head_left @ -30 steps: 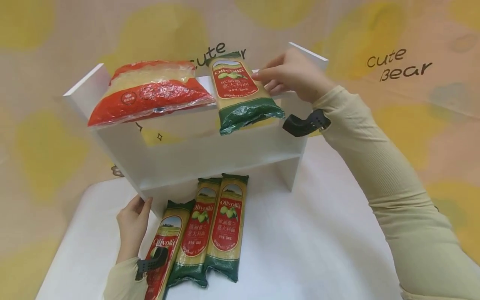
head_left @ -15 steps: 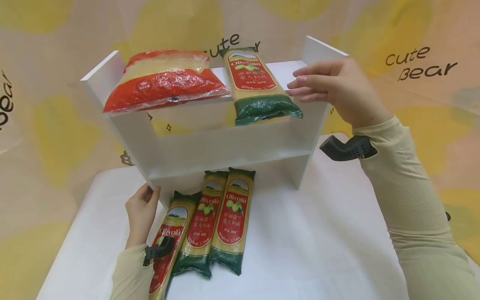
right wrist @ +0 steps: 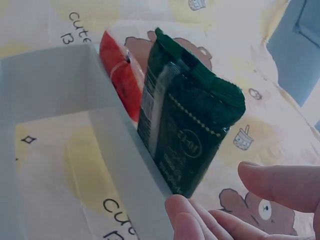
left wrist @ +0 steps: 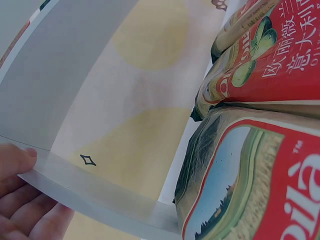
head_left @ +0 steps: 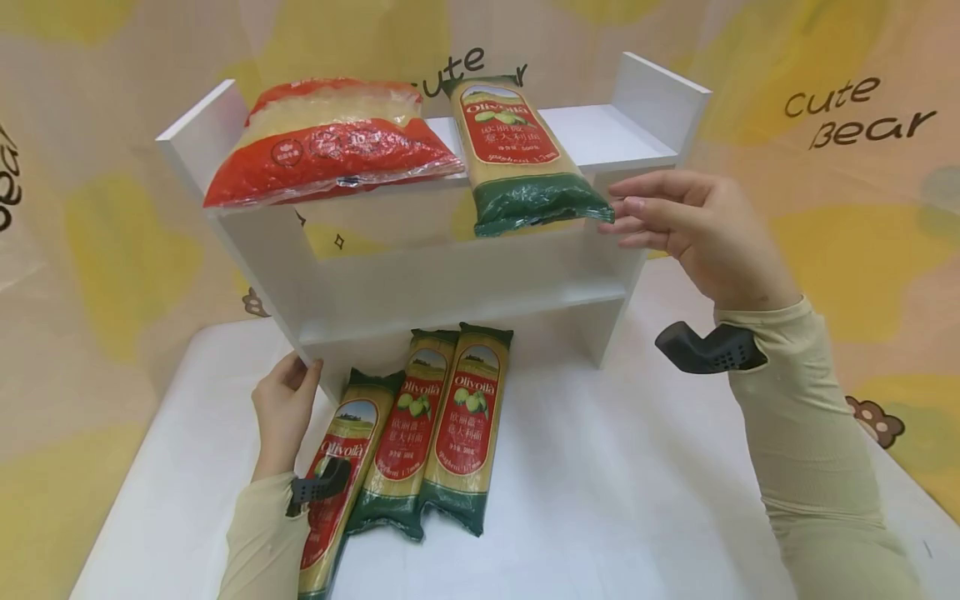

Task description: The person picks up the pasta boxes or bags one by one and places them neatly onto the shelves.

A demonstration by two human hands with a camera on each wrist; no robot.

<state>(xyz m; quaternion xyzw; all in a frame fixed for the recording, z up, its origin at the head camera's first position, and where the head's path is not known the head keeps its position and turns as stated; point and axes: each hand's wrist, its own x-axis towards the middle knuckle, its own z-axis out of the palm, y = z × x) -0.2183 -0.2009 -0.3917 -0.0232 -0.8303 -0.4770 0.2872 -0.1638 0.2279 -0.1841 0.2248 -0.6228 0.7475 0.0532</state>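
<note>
A white two-tier shelf [head_left: 457,271] stands on the table. My left hand [head_left: 285,408] grips the lower edge of its left side panel; in the left wrist view the thumb [left wrist: 19,159] lies on one face and the fingers curl behind. On the top board a spaghetti packet [head_left: 517,146] lies with its green end jutting past the front edge, beside a red and clear bag [head_left: 337,154] of pale contents. My right hand [head_left: 705,229], holding nothing, has its fingers loosely extended by the packet's front right corner. Whether the fingertips touch it, I cannot tell.
Three more spaghetti packets lie side by side below the shelf: a left one [head_left: 348,467], a middle one [head_left: 408,425] and a right one [head_left: 468,417]. A white cloth [head_left: 600,500] covers the table. Patterned fabric [head_left: 840,250] hangs behind.
My right hand has come away from the spaghetti packet's right side on the top board, moving right, then down toward the front. The left hand keeps its grip on the shelf.
</note>
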